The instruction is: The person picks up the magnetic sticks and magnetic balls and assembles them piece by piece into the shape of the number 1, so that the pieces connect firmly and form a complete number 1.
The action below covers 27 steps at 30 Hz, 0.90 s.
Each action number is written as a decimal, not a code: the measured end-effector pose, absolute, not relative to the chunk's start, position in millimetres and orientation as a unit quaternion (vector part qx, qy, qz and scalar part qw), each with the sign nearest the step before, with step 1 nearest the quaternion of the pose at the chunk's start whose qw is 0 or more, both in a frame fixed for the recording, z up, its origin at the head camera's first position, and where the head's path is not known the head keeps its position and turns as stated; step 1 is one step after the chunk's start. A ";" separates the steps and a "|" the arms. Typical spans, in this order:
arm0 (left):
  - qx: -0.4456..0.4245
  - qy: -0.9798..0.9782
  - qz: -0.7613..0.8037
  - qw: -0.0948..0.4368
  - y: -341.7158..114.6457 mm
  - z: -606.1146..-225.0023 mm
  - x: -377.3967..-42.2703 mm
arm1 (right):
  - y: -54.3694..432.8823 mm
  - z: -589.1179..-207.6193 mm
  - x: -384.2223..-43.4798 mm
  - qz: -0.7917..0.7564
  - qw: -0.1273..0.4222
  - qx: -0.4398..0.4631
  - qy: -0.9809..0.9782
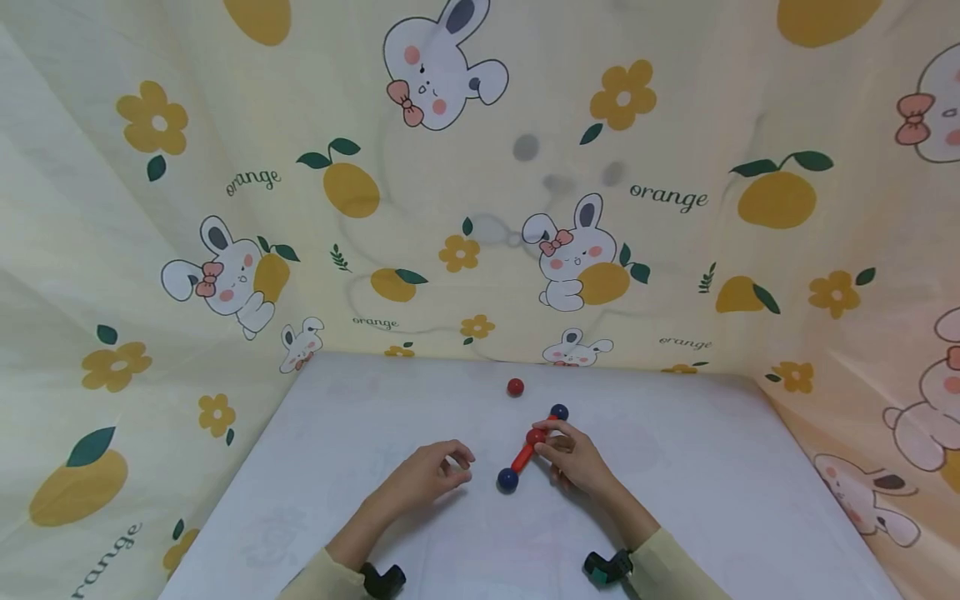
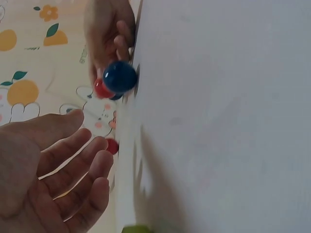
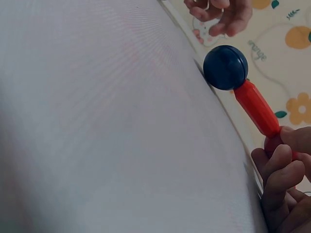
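Pale sleeves (image 1: 671,571) foremost, right grip (image 1: 577,462) in a pinch on red ball (image 1: 535,437) between blue balls (image 1: 507,480), left grip (image 1: 435,477) loose nearby

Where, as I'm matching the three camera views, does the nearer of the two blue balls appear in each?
Head: nearer blue ball, lower half, just right of centre.
Left wrist: nearer blue ball, upper left, partly covering the held red ball.
Right wrist: nearer blue ball, upper right, below the left hand.
Shared landmark: the held red ball, pinched by the right hand.
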<state>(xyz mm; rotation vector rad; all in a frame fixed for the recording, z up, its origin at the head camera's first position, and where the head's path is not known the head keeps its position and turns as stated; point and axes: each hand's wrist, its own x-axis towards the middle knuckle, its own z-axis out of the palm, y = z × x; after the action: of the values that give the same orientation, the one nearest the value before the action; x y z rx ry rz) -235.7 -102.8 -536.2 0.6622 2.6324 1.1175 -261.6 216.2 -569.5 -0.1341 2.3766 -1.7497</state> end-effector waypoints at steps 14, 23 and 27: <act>0.221 0.905 0.353 0.089 -140.4 -530.3 -237.4 | 216.4 -566.4 -261.4 -0.594 0.103 -0.027 0.798; 0.215 0.904 0.352 0.109 -157.4 -530.7 -234.1 | 216.3 -564.2 -259.3 -0.594 0.104 -0.025 0.797; 0.208 0.903 0.353 0.128 -166.6 -531.9 -231.8 | 216.1 -566.2 -260.7 -0.595 0.106 -0.025 0.796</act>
<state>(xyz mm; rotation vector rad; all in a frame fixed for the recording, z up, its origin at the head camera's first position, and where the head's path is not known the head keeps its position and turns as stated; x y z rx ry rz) -231.8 -166.6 -531.9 0.6047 2.6286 1.0262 -260.7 216.1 -566.2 -0.0722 2.3448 -1.7535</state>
